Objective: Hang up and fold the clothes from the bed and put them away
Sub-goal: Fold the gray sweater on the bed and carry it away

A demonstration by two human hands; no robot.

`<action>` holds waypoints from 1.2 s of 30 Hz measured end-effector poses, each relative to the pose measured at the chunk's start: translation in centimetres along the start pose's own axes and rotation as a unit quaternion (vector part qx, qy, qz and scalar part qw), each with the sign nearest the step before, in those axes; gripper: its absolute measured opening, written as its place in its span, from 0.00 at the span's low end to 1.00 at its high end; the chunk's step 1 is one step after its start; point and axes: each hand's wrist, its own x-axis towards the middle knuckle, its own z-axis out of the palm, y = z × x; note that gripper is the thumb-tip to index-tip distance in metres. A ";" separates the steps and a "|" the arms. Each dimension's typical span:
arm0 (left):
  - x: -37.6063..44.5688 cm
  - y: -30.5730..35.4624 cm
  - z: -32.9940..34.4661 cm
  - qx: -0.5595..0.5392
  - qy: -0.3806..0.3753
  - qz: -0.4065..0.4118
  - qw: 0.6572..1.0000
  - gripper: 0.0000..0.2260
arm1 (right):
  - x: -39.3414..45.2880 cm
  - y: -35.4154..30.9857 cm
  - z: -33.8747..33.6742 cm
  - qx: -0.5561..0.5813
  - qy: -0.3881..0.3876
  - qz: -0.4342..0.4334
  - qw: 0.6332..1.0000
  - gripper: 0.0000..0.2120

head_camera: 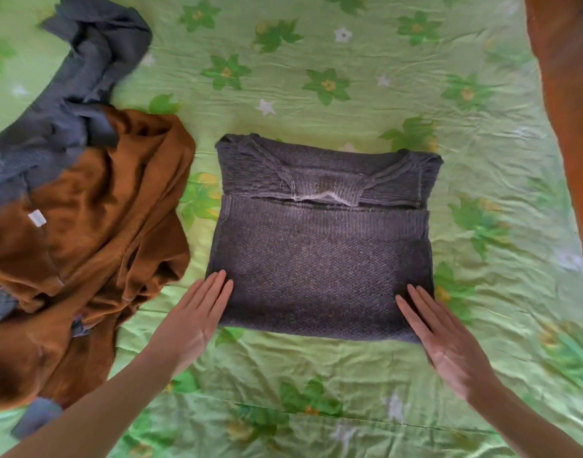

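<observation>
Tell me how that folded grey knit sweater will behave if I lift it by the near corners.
The folded grey sweater looks thick and soft, so it will likely sag in the middle. Its top fold lies loose and may fall open. The sheet looks smooth, so sliding both hands underneath should be easy.

Dark grey knit sweater (320,259), rust-brown garment (95,226), green flower-patterned bedsheet (316,61).

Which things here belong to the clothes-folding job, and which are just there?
Job: folded grey knitted sweater; left hand and right hand, flat at its near corners; brown garment and blue-grey garment, unfolded.
Just there: green flowered bedsheet; orange-brown surface, far right.
</observation>
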 end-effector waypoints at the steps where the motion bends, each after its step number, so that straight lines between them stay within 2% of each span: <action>1: 0.2 0.3 -0.4 0.003 -0.005 -0.003 1.000 0.28 | 0.0 -0.2 -0.1 0.001 0.007 -0.005 1.000 0.48; 5: 0.4 0.8 -2.0 0.005 0.000 -0.017 1.000 0.29 | -1.0 -0.1 -1.0 0.013 0.008 -0.033 0.999 0.31; 6: 0.2 0.8 -2.5 0.007 -0.006 -0.017 1.000 0.30 | -1.4 -0.1 -1.4 0.010 0.000 -0.038 0.999 0.30; 9: -0.9 1.4 -3.8 0.006 -0.059 -0.015 0.998 0.28 | -3.1 -0.1 -2.2 0.003 -0.011 -0.056 0.998 0.30; 12: -3.1 2.3 -4.3 0.028 -0.057 0.022 0.998 0.24 | -4.7 -0.1 -3.9 -0.005 -0.011 -0.088 0.996 0.25; 15: -5.1 3.0 -4.6 0.039 -0.068 0.071 0.994 0.26 | -6.7 0.3 -5.4 -0.010 -0.033 -0.117 0.993 0.26; 18: -5.6 2.7 -5.9 0.009 -0.140 0.107 0.984 0.28 | -7.6 0.3 -6.9 0.009 -0.055 -0.139 0.989 0.26; 20: -5.1 1.6 -6.8 -0.057 -0.136 0.082 0.986 0.35 | -7.1 0.2 -7.0 0.043 -0.040 -0.114 0.992 0.27; 21: -4.8 1.1 -7.1 -0.108 -0.088 0.041 0.989 0.32 | -6.6 0.0 -7.0 0.082 -0.016 -0.081 0.993 0.27; 22: -4.3 0.6 -7.8 -0.193 -0.060 -0.011 0.979 0.25 | -6.0 -0.2 -7.3 0.131 0.007 -0.021 0.991 0.23; 23: -3.9 0.0 -8.7 -0.259 -0.050 -0.061 0.963 0.18 | -5.2 -0.4 -7.6 0.185 0.027 0.055 0.981 0.11; 24: -3.5 -0.5 -9.0 -0.328 -0.030 -0.106 0.938 0.12 | -4.3 -0.2 -7.7 0.253 0.027 0.124 0.959 0.09; 25: -2.9 -1.0 -9.1 -0.370 -0.010 -0.144 0.918 0.08 | -3.4 -0.3 -7.7 0.318 0.030 0.188 0.929 0.18; 26: -2.2 -1.5 -8.9 -0.397 0.027 -0.181 0.899 0.06 | -2.5 -0.4 -8.0 0.363 0.032 0.239 0.900 0.21; 28: -0.8 -2.4 -8.4 -0.470 0.078 -0.254 0.842 0.06 | -0.3 -0.3 -8.6 0.406 0.078 0.313 0.855 0.16; 31: 1.7 -3.3 -7.7 -0.576 0.119 -0.361 0.724 0.04 | 3.4 0.4 -9.2 0.464 0.154 0.389 0.781 0.10; 32: 2.8 -3.4 -7.6 -0.582 0.137 -0.375 0.709 0.05 | 4.6 0.5 -9.1 0.483 0.174 0.388 0.766 0.08; 33: 4.1 -3.5 -7.5 -0.574 0.158 -0.380 0.707 0.06 | 5.9 0.5 -9.0 0.495 0.187 0.386 0.756 0.07; 34: 5.5 -3.7 -7.3 -0.561 0.182 -0.384 0.710 0.08 | 7.2 0.6 -8.9 0.490 0.200 0.380 0.759 0.07; 36: 8.7 -4.1 -7.1 -0.524 0.226 -0.399 0.718 0.09 | 9.7 1.1 -8.6 0.438 0.217 0.366 0.792 0.09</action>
